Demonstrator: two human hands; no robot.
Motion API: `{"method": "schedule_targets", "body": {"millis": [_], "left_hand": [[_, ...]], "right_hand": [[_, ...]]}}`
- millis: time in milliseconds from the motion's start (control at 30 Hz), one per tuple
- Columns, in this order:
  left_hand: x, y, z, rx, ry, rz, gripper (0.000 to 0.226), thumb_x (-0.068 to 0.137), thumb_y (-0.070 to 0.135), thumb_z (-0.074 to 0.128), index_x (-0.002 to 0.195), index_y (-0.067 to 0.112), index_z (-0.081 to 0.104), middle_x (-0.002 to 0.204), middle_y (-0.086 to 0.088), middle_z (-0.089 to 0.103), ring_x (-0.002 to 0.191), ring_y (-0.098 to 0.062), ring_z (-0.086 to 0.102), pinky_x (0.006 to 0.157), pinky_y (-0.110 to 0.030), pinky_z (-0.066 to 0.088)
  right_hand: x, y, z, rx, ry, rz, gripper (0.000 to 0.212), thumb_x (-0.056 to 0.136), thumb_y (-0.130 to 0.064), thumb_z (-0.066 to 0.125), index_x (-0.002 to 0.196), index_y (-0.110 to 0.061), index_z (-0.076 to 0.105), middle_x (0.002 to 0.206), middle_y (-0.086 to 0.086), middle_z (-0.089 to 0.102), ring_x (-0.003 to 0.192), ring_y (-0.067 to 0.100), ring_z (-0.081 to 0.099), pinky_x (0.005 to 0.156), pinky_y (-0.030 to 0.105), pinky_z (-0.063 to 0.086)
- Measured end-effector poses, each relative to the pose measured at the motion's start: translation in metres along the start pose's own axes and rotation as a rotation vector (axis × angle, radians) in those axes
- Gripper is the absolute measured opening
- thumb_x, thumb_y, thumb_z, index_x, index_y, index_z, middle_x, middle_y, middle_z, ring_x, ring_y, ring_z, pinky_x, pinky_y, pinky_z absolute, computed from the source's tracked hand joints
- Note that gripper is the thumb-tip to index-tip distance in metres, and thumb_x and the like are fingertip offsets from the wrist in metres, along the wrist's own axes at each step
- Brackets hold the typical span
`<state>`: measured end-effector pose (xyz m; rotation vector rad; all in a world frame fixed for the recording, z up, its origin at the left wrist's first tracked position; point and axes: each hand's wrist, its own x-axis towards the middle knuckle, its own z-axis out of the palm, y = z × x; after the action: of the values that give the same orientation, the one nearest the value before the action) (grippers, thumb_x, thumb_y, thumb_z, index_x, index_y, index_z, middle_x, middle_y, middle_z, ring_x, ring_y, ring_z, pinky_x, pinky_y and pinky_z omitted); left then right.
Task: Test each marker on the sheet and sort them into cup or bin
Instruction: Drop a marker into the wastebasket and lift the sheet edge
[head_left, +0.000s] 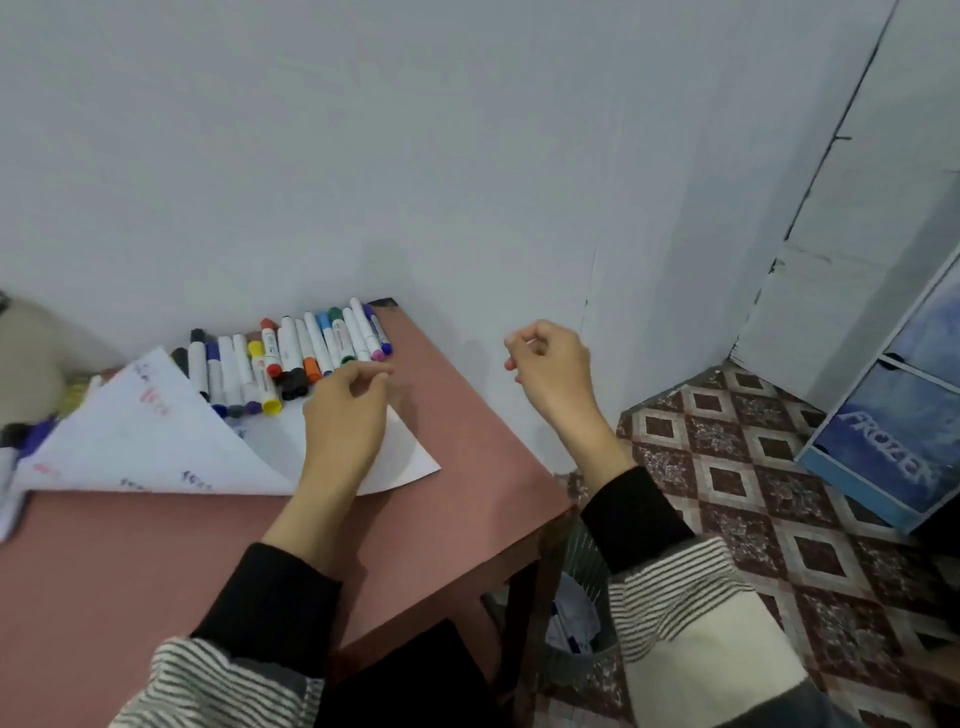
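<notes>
On the pink-brown wooden table (426, 415), seen from the head camera, a row of white-barrelled markers with coloured caps (291, 358) lies at about 11 o'clock from the hands, close to the grey wall (415, 156); all the caps that I can see are on. Just in front of the row, at 9 o'clock from the left hand, lies the white paper test sheet (156, 436), with one part lifted and folded over, and it already carries several small coloured marks, so I judge that some markers were tested on it. The left hand (345, 410) hovers over the sheet's right part, near the end of the row; its fingers are loosely curled with the tips near each other, and I see no marker between them. The right hand (550, 369) is raised past the table edge at 3 o'clock, fingers curled inward; whether it pinches something small I cannot tell. Under the table's corner, at 5 o'clock, stands a dark mesh waste bin (576, 613) with white paper inside; markers in it are not visible. At the far left edge, at 9 o'clock, a few dark and purple markers (21, 441) lie apart from the row, blurred. A cup I cannot find with certainty. To my judgement most of the work is left, since the long row waits unsorted.
</notes>
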<state>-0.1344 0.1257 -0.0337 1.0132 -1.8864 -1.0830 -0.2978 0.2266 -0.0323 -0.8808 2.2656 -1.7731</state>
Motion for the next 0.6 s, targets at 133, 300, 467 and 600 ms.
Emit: {"method": "schedule_targets", "body": {"millis": [133,300,467,600], "left_hand": [[0.000,-0.008,-0.035,-0.203,0.096,-0.215,0.025,0.097,0.013,0.049,0.115,0.019,0.066,0.116,0.008,0.057,0.105,-0.007,0.048,0.090,-0.023,0.032],[0.001,-0.012,-0.054,-0.361,0.130,-0.289,0.025,0.097,0.011,0.049,0.115,0.018,0.065,0.104,0.012,0.058,0.088,0.002,0.048,0.077,-0.021,0.037],[0.006,-0.015,-0.063,-0.447,0.148,-0.333,0.024,0.097,0.010,0.049,0.114,0.020,0.064,0.092,0.020,0.052,0.084,0.005,0.045,0.085,-0.029,0.036],[0.006,-0.015,-0.074,-0.460,0.172,-0.322,0.026,0.096,0.010,0.050,0.117,0.018,0.063,0.098,0.017,0.054,0.093,-0.003,0.049,0.088,-0.029,0.034]], "right_hand": [[-0.004,-0.042,0.053,-0.059,-0.167,-0.075,0.015,0.094,-0.015,0.051,0.091,-0.012,0.065,0.085,0.003,0.067,0.069,0.015,0.059,0.060,0.025,0.046],[-0.014,-0.045,0.112,-0.213,-0.202,-0.035,0.011,0.092,-0.021,0.051,0.087,-0.022,0.061,0.082,-0.012,0.056,0.076,0.010,0.058,0.074,0.033,0.054],[-0.032,-0.038,0.138,-0.313,-0.268,-0.091,0.013,0.095,-0.010,0.047,0.103,-0.014,0.056,0.097,-0.001,0.057,0.075,0.009,0.051,0.056,0.018,0.037],[-0.044,-0.033,0.149,-0.543,-0.316,-0.234,0.024,0.100,-0.022,0.045,0.118,-0.008,0.052,0.119,0.008,0.051,0.102,0.022,0.051,0.083,0.030,0.045]]}}
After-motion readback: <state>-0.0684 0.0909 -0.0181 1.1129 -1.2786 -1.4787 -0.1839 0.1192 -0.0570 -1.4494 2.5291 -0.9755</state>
